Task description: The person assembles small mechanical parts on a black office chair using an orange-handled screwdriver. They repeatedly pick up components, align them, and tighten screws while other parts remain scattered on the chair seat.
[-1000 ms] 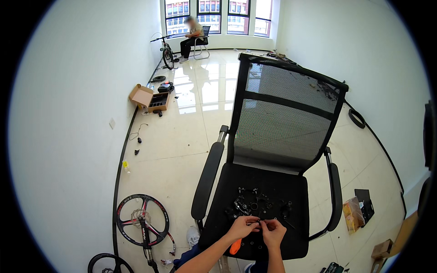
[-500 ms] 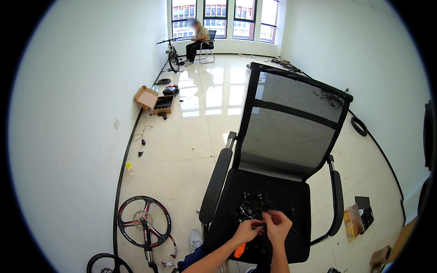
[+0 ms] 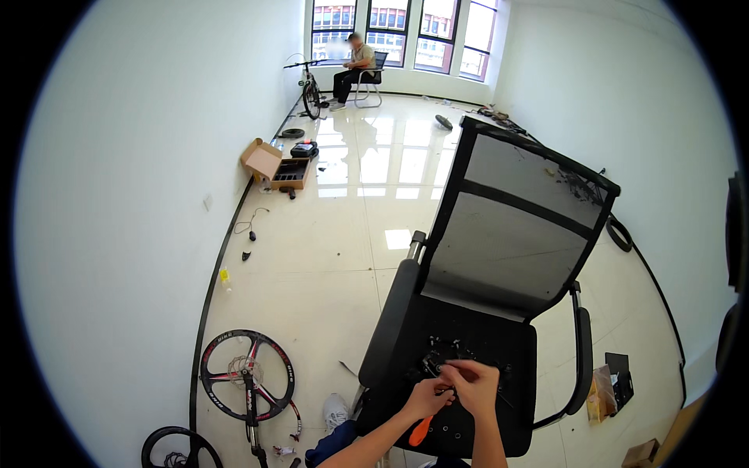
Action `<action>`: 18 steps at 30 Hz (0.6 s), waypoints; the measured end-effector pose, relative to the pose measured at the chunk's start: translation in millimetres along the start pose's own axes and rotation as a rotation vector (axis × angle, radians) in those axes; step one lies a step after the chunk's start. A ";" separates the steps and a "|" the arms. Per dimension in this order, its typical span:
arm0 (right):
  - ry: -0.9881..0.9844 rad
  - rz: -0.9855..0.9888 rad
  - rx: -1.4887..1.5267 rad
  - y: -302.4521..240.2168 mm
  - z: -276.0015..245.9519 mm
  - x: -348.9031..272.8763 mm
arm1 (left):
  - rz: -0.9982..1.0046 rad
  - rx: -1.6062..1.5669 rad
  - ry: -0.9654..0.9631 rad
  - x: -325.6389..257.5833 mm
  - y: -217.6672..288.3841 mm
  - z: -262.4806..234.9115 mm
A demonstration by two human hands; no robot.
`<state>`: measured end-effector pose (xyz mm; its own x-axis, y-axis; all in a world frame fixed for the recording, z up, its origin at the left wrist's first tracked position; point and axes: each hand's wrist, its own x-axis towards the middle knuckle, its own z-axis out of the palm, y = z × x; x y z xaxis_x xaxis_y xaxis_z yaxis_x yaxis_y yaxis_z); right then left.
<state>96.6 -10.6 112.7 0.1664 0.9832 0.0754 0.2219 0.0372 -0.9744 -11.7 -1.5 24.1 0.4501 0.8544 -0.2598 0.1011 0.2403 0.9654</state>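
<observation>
Over the seat of a black office chair [image 3: 511,413] my two hands meet, fingertips close together. My left hand [image 3: 427,396] is closed in a pinch. My right hand [image 3: 477,384] is also closed, thumb and fingers pressed together right beside it. Whatever sits between the fingers is too small and covered to name. Dark metal bike parts [image 3: 431,362] lie on the seat just beyond my hands, partly hidden by them. An orange-handled tool [image 3: 420,430] rests under my left wrist, and a few small rings [image 3: 445,428] lie nearer the front edge.
On the floor at left are a spoked wheel with a fork [image 3: 248,374] and another wheel [image 3: 179,448]. Farther off stand an open cardboard box [image 3: 289,173] and a bicycle [image 3: 310,92] by a seated person [image 3: 359,66]. A plastic bag of parts [image 3: 599,396] lies at right.
My right hand has come in against my left, its fingertips lower over the parts. The whole view has shifted, so the chair appears farther right.
</observation>
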 end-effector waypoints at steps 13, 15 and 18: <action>0.219 0.321 0.143 126.3 -23.4 -42.1 | -0.070 -0.150 -0.017 0.8 -25.8 11.9; 0.179 0.319 0.150 129.1 -26.1 -38.0 | -0.072 -0.155 0.015 3.2 -24.7 6.5; 0.162 0.292 0.240 131.3 -25.9 -36.8 | -0.050 -0.175 0.051 9.3 -34.3 10.6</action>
<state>144.5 -46.6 -12.5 0.3425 0.9184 -0.1984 -0.0840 -0.1803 -0.9800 -1.6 -6.6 -11.2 0.4020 0.8608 -0.3121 -0.0356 0.3553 0.9341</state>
